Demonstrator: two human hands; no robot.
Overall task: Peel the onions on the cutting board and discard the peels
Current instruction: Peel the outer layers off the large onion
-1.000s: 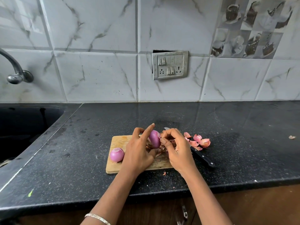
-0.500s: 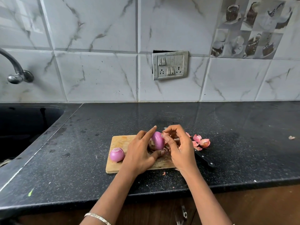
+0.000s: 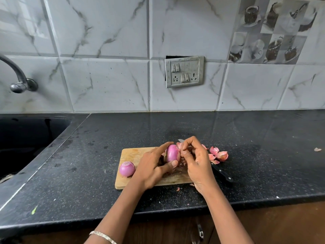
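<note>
Head view, centre of frame: left hand (image 3: pixel 151 170) reaching in from lower centre, grasping the held onion (image 3: pixel 172 153) between thumb below and outstretched index finger above, just over the cutting board (image 3: pixel 133 154). Right hand (image 3: pixel 197 161) coming up from lower right, fingers (image 3: pixel 189 141) curled, pinching a peel strip (image 3: pixel 179 145) at the onion's upper right side. Peeled onion (image 3: pixel 127 169) resting on the board's left end. Loose peels (image 3: pixel 219 154) lying on the bench (image 3: pixel 88 173) right of the board, beside a black-handled knife (image 3: pixel 222 172).
</note>
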